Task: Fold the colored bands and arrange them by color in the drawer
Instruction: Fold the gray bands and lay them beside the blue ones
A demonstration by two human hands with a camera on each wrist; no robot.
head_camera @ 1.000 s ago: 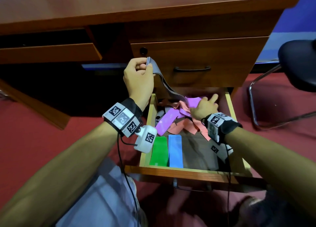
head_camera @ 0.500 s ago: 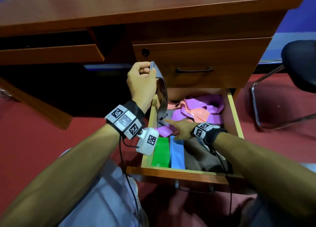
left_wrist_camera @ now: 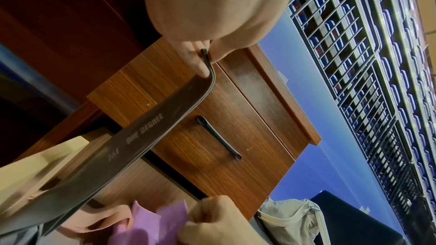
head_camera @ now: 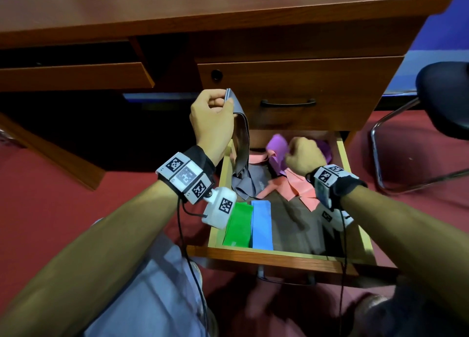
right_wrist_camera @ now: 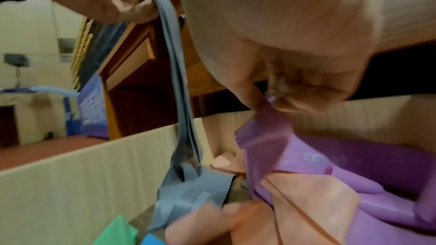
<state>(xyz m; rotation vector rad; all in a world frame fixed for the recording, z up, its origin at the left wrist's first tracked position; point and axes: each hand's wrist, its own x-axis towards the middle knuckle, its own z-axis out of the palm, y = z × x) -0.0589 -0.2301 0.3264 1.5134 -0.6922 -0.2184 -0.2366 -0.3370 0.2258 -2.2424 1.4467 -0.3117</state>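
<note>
My left hand point(head_camera: 215, 108) pinches the top end of a grey band point(head_camera: 242, 143), which hangs down into the open drawer point(head_camera: 279, 256); its lower part lies crumpled on the drawer floor point(right_wrist_camera: 188, 195). My right hand point(head_camera: 302, 154) pinches a purple band point(right_wrist_camera: 266, 137) at the back of the drawer and lifts it a little. Loose pink bands point(head_camera: 297, 184) and more purple ones point(right_wrist_camera: 377, 174) lie tangled at the back. A folded green band point(head_camera: 238, 225) and a folded blue band point(head_camera: 261, 225) lie side by side at the drawer's front left.
A shut drawer with a black handle point(head_camera: 288, 103) sits just above the open one. A dark chair point(head_camera: 444, 100) with a metal frame stands at the right. Red carpet point(head_camera: 76, 209) surrounds the desk point(head_camera: 203, 19). The drawer's front right floor point(head_camera: 299, 225) shows bare wood.
My right hand moved from the drawer's left-middle to the back and took hold of a purple band. My left hand kept the grey band raised, almost still.
</note>
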